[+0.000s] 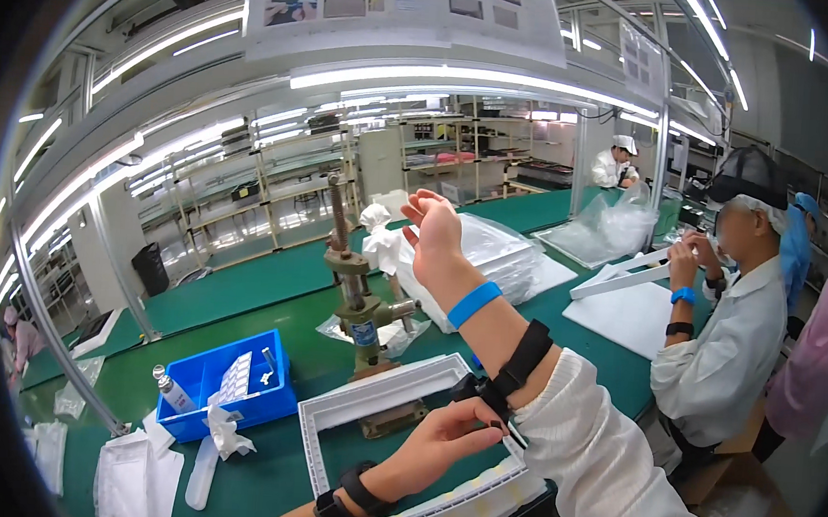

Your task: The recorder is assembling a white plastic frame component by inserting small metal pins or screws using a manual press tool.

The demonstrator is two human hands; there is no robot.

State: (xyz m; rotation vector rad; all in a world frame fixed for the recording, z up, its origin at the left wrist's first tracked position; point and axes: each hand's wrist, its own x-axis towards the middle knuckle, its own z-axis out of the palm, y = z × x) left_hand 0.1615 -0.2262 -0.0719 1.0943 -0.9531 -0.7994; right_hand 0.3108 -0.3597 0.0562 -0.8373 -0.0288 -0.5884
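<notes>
A: Nearest, what is the left hand [441, 442] doing?

B: Its fingers pinch the black wrist strap [513, 369] on the raised right forearm; the strap looks only partly fastened.

A: And the right hand [435, 227]?

B: It is lifted, loosely curled, holding nothing, with a blue wristband [474, 303] below it.

A: What lies underneath?

B: A white rectangular frame [367, 398] rests untouched on the green table [242, 286]. Left of it sits a blue bin [221, 384], behind it a small hand press [359, 298]. Farther off, a co-worker [729, 306] handles a white strip.
</notes>
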